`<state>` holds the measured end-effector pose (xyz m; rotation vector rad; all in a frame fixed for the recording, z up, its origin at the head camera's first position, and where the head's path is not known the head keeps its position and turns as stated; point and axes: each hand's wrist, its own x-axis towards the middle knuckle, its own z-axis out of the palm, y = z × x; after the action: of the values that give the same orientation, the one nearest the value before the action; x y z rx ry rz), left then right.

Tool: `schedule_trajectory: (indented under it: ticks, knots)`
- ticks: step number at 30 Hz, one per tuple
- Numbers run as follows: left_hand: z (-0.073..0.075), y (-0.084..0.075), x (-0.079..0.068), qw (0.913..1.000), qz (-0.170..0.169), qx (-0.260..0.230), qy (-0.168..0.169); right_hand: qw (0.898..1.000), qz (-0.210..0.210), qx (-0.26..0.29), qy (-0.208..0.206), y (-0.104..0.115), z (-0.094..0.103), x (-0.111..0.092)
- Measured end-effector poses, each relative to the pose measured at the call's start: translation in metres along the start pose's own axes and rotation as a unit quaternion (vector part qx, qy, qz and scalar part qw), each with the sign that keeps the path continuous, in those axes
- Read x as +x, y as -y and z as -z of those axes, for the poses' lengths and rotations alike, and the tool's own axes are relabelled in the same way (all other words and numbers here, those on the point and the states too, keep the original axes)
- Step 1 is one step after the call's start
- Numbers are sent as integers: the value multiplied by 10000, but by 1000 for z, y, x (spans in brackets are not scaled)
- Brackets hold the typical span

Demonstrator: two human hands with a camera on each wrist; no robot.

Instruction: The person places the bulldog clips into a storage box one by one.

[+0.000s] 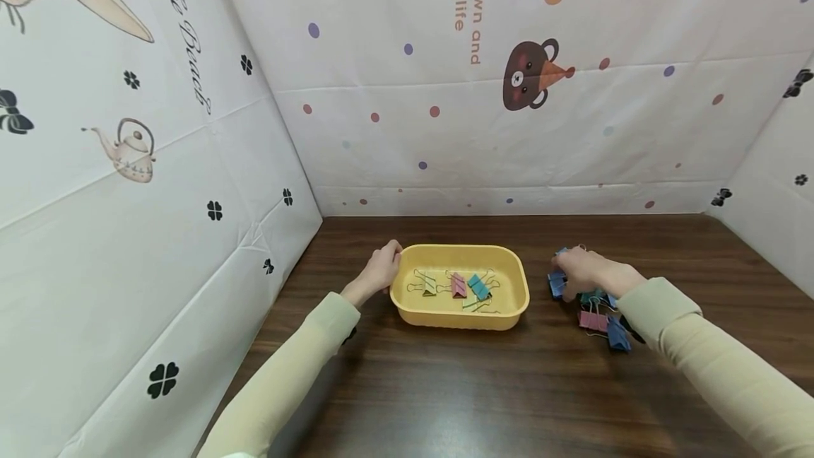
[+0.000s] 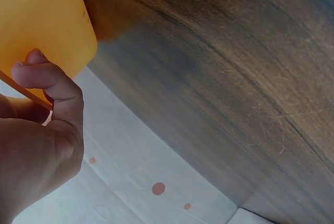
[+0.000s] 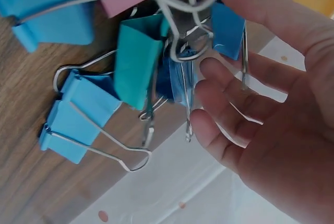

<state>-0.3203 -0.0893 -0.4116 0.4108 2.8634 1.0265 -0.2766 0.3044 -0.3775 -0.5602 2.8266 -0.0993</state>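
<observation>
At the far left end of a yellow plastic tray [image 1: 412,318], my left hand [image 1: 381,268] grips the rim. The left wrist view shows curled fingers [image 2: 55,85] over the tray wall. Inside lie a pale clip [image 1: 429,284], a pink binder clip [image 1: 458,285], a teal binder clip [image 1: 479,287] and another pale one. To the tray's right, my right hand [image 1: 584,271] is over a loose pile of binder clips. Its thumb touches a blue binder clip [image 3: 228,31], with the other fingers relaxed and spread; the index fingertip is partly hidden behind that clip.
Near the right hand are a green binder clip [image 3: 138,59], a light blue one [image 3: 86,114], a pink one [image 1: 593,321] and a blue one [image 1: 618,335]. Patterned white sheeting [image 1: 356,140] walls the brown wooden table [image 1: 445,387] at the back and sides.
</observation>
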Motion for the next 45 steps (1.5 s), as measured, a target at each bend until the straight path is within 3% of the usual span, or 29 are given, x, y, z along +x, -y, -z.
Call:
schedule_trajectory:
  ticks: [5,17,26,37,45]
  knots:
    - [0,0,1,10000,19,35,-9,9994,213,225,-172,7,7,1]
    - [0,-1,1,10000,-4,77,-13,9970,126,766,-66,9,15,10]
    - [-1,-2,1,9999,23,92,-43,9952,104,969,-94,11,23,4]
    - [-1,0,0,9999,0,83,-59,9907,-37,1359,-26,6,23,-1]
    - [-1,-1,1,9998,3,140,-110,9916,-167,1286,7,-4,21,-2]
